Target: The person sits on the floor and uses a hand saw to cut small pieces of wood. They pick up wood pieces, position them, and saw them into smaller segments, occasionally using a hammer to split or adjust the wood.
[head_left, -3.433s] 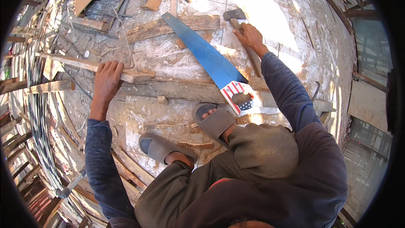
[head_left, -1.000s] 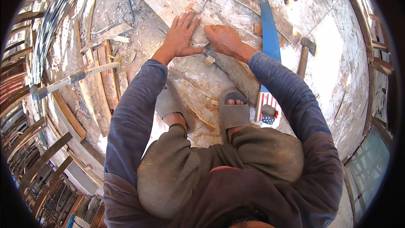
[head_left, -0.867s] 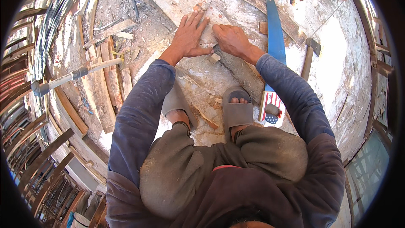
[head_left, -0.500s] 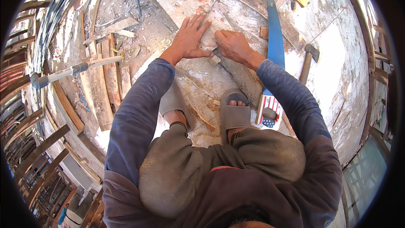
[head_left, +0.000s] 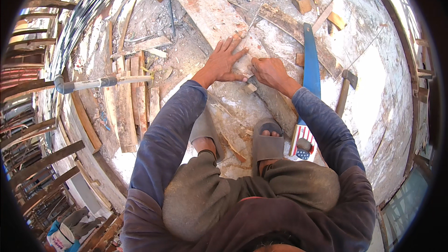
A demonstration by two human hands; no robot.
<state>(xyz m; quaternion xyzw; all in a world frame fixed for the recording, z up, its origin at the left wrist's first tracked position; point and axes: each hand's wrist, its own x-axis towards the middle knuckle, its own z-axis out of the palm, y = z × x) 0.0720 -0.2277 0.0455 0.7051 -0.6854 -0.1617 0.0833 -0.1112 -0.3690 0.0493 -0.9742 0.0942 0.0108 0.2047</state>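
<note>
My left hand [head_left: 225,64] lies flat on the near end of a long, pale, stained plank [head_left: 205,4], its fingers spread and its thumb stretched toward the right hand. Beside it, my right hand [head_left: 273,74] is closed with the fingers curled down against the same plank. Whatever it may be pinching is hidden. A small wood block [head_left: 250,88] sits just below the hands, by the end of a thicker, rough timber [head_left: 275,100]. To the right of my right forearm lies a handsaw with a blue blade [head_left: 311,65] and a striped handle [head_left: 303,145], partly behind the sleeve.
A hatchet [head_left: 345,91] lies right of the saw. Wooden strips [head_left: 126,116] and a grey-jointed pipe [head_left: 88,84] are on the left, near a bundle of metal rods [head_left: 84,23]. Wood offcuts [head_left: 302,4] are scattered at the far right. My sandalled feet [head_left: 268,142] stand close below the timber.
The view has shifted, so everything appears lower and further right, with more of the plank's far part showing. Both hands keep nearly the same place on the plank.
</note>
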